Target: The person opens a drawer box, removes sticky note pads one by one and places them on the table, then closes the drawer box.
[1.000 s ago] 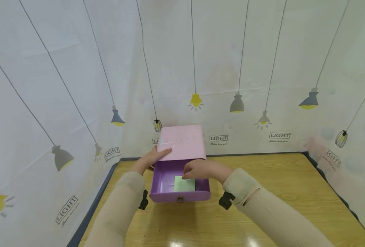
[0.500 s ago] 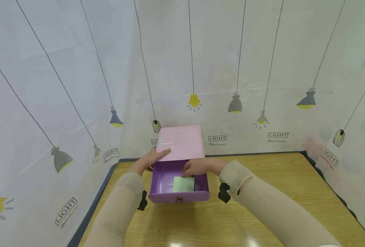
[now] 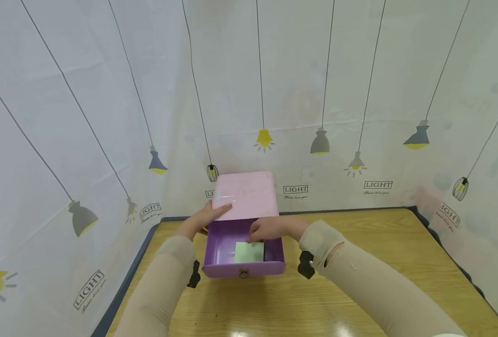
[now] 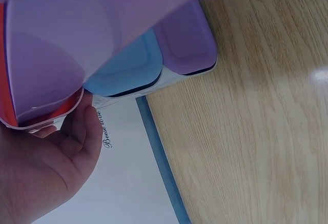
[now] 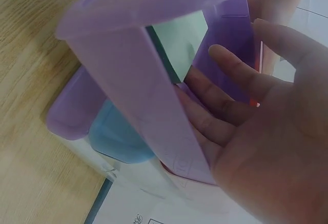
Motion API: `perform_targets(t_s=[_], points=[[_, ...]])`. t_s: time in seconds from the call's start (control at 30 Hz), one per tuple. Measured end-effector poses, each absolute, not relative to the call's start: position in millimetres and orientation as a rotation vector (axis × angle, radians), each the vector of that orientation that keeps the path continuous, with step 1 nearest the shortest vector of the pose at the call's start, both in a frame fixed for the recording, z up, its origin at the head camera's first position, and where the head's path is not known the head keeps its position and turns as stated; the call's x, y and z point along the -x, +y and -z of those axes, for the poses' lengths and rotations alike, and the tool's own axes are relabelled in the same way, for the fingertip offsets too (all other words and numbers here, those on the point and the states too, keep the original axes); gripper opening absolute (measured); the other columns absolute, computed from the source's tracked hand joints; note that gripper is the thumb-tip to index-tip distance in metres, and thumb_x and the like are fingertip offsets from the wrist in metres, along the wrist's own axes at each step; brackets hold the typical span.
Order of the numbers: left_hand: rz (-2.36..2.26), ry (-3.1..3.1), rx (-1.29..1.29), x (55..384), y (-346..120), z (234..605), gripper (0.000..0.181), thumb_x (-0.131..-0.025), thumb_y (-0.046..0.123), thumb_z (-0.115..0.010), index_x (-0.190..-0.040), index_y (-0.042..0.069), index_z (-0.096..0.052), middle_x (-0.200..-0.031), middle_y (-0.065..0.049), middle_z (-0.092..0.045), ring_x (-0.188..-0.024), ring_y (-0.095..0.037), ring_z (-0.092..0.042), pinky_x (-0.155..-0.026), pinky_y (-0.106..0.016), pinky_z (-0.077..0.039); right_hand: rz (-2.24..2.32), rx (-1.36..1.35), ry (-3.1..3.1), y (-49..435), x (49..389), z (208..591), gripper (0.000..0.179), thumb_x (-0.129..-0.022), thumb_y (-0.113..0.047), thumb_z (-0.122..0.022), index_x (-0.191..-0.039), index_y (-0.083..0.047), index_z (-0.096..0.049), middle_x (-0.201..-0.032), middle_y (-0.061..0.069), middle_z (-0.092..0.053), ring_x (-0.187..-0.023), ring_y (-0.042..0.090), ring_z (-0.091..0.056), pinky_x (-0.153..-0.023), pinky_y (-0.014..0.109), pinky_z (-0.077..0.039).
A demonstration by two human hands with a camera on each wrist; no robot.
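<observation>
A small drawer cabinet with a pink top (image 3: 245, 194) stands at the back of the table, its purple top drawer (image 3: 221, 270) pulled out toward me. My left hand (image 3: 201, 219) grips the cabinet's left side, thumb on top and fingers bent around the edge. Inside the drawer lies a pale green pad of paper (image 3: 249, 252). My right hand (image 3: 269, 228) reaches over the drawer's right wall, fingertips right at the pad's far edge. In the right wrist view its thumb and fingers are spread apart, and the pad (image 5: 179, 42) partly covers the fingertips.
Under the pulled-out drawer, a blue drawer (image 4: 130, 67) and a purple drawer (image 4: 187, 39) are closed. A cloth backdrop printed with lamps (image 3: 299, 93) hangs right behind the cabinet. The wooden table (image 3: 379, 252) extends to both sides, with a dark blue edge (image 3: 139, 264) on the left.
The right wrist and sleeve have shifted slightly left and away from me. The head view has slid a little. The cabinet, drawer, pad and left hand keep their places.
</observation>
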State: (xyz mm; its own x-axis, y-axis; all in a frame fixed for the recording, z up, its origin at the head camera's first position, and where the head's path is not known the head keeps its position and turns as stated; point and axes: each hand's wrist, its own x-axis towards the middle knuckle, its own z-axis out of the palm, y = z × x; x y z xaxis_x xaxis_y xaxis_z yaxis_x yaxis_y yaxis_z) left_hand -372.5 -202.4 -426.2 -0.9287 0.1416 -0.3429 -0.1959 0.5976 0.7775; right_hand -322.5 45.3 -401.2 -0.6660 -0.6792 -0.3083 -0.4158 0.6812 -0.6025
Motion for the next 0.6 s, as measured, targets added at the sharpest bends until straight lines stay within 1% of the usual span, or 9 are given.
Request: perform_targets(t_s=[0.23, 0.43, 0.6], points=[[-1.252, 2.464, 0.046, 372.3, -202.9, 425.8, 0.108, -0.079, 0.077, -0.055, -0.152, 0.01, -0.013, -0.126, -0.024, -0.052, -0.102, -0.037, -0.06, -0.077, -0.047, -0.053, 0.728, 0.872, 2.399, 44.7, 319.3, 397.7, 0.021, -0.094, -0.03, -0.062, -0.102, -0.013, -0.07, -0.093, -0.003, -0.066, -0.083, 0.014, -0.061, -0.072, 0.031, -0.051], [-1.258, 2.459, 0.047, 373.0, -203.4, 427.8, 0.109, -0.079, 0.077, -0.056, -0.152, 0.009, -0.012, -0.123, -0.024, -0.053, -0.1, -0.036, -0.061, -0.075, -0.047, -0.054, 0.687, 0.926, 2.398, 45.7, 313.8, 398.6, 0.013, -0.091, -0.027, -0.067, -0.092, -0.017, -0.074, -0.087, -0.009, -0.068, -0.082, 0.009, -0.06, -0.074, 0.03, -0.051], [-1.265, 2.458, 0.042, 373.8, -203.5, 429.4, 0.108, -0.079, 0.077, -0.056, -0.152, 0.009, -0.013, -0.122, -0.024, -0.053, -0.099, -0.036, -0.061, -0.074, -0.046, -0.054, 0.699, 0.961, 2.403, 47.4, 308.3, 397.2, 0.011, -0.09, -0.023, -0.07, -0.094, -0.014, -0.077, -0.086, -0.009, -0.069, -0.08, 0.007, -0.061, -0.074, 0.028, -0.051]])
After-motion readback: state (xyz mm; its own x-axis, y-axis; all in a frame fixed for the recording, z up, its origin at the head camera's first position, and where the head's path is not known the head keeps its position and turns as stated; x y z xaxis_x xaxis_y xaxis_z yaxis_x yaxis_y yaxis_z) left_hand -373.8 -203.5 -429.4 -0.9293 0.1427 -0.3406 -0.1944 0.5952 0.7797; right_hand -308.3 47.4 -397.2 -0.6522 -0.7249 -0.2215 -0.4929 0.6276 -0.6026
